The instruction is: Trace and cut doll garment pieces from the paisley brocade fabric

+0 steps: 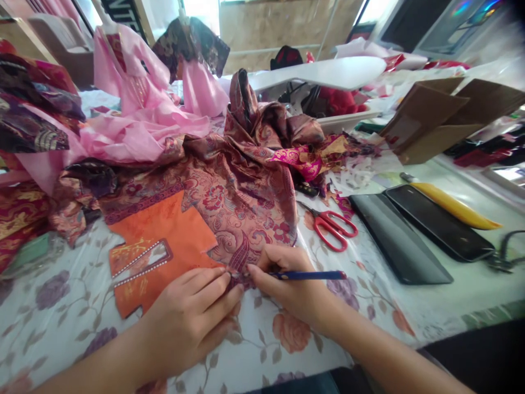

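Observation:
A copper and purple paisley brocade fabric (254, 208) lies bunched across the table. On its left part rests an orange garment-shaped piece (180, 235) with a slot edged in white dots. My left hand (192, 312) lies over the lower end of the orange piece, its fingers together and curled at a small gathered edge of the brocade. Facing it from the right, my right hand (287, 279) has its thumb and fingers closed at the same edge. A blue pen or pencil (311, 275) sticks out of that hand to the right; its other end is hidden.
Red-handled scissors (334, 230) lie right of the fabric. Beyond them are a dark flat case (400, 241), a black phone-like slab (438, 221) and a yellow pouch (457, 205). Pink dresses on stands (127, 71) are behind, with an open cardboard box (443, 117) at the right.

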A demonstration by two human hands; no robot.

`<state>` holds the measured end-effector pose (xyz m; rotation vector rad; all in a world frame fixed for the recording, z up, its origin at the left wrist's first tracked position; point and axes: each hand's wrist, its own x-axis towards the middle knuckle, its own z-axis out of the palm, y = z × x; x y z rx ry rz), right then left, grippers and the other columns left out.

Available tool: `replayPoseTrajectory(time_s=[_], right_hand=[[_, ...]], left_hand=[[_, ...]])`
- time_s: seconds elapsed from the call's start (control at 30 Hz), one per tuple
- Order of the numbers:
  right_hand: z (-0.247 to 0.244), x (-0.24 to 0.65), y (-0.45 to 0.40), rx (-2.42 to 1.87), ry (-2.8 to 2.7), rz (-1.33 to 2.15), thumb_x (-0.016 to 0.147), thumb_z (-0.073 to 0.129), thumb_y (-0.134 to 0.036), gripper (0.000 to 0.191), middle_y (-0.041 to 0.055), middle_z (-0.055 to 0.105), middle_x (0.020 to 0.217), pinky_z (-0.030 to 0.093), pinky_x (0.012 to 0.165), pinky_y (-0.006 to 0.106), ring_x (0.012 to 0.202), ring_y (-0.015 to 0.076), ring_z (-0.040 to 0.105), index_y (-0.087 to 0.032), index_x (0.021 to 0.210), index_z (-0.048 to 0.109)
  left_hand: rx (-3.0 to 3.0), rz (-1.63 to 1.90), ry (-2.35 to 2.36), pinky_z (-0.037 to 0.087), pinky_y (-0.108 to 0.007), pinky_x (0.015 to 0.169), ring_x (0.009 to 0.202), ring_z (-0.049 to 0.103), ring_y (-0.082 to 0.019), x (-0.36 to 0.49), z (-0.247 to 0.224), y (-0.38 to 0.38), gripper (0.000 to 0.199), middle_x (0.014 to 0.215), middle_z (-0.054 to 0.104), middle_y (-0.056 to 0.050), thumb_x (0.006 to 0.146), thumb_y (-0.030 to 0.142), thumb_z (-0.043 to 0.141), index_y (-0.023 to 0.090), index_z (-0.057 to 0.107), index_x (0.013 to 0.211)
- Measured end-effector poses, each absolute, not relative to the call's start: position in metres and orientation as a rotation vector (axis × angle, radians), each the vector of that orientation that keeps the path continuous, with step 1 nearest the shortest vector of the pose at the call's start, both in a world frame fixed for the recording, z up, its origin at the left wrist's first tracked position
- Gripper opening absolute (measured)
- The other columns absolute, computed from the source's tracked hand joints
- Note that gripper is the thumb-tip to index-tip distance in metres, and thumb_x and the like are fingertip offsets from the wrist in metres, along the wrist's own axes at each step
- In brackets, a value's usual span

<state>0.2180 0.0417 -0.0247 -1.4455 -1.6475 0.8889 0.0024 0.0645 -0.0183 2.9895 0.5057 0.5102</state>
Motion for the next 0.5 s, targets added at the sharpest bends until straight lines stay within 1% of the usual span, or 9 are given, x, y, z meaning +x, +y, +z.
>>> replayPoseTrajectory(time_s=[0.13,0.27,0.4,0.5], right_hand=[[-0.0244,0.2178,0.0399,-1.453,-1.645,0.862,0.077,0.054,-0.018,0.029,-0.0059,0.039,0.049,0.026,0.045,0.021,0.047,0.0072,0.034,-0.019,0.053,0.039],[-0.0249,0.2182,0.0391,-1.439,-1.641,0.88,0.08,0.055,-0.02,0.026,-0.0043,0.046,0.052,0.029,0.046,0.021,0.049,0.0081,0.04,-0.018,0.056,0.045],[-0.0258,0.2193,0.0392,-1.449,-1.654,0.864,0.078,0.054,-0.018,0.029,-0.0059,0.039,0.049,0.026,0.045,0.021,0.047,0.0073,0.034,-0.019,0.053,0.039],[-0.0264,0.2199,0.0396,-1.433,-1.629,0.905,0.079,0.054,-0.02,0.028,-0.0053,0.041,0.05,0.027,0.045,0.021,0.048,0.0076,0.036,-0.019,0.054,0.041]], left_hand=[[2.991,0.512,0.501,0.053,-0.041,0.089,0.106,0.059,-0.025,0.0022,-0.0189,0.064,0.034,0.11,0.066,-0.012,0.094,0.028,0.046,0.011,0.059,0.121],[2.99,0.518,0.519,0.054,-0.041,0.088,0.104,0.06,-0.024,0.0023,-0.0188,0.0636,0.034,0.108,0.066,-0.012,0.094,0.028,0.045,0.011,0.059,0.12],[2.992,0.533,0.524,0.053,-0.04,0.089,0.105,0.06,-0.023,0.0026,-0.0189,0.0636,0.034,0.109,0.066,-0.011,0.095,0.029,0.044,0.012,0.059,0.12],[3.001,0.531,0.521,0.054,-0.039,0.088,0.105,0.06,-0.024,0.0028,-0.0189,0.0641,0.034,0.108,0.066,-0.012,0.095,0.029,0.043,0.012,0.059,0.119]])
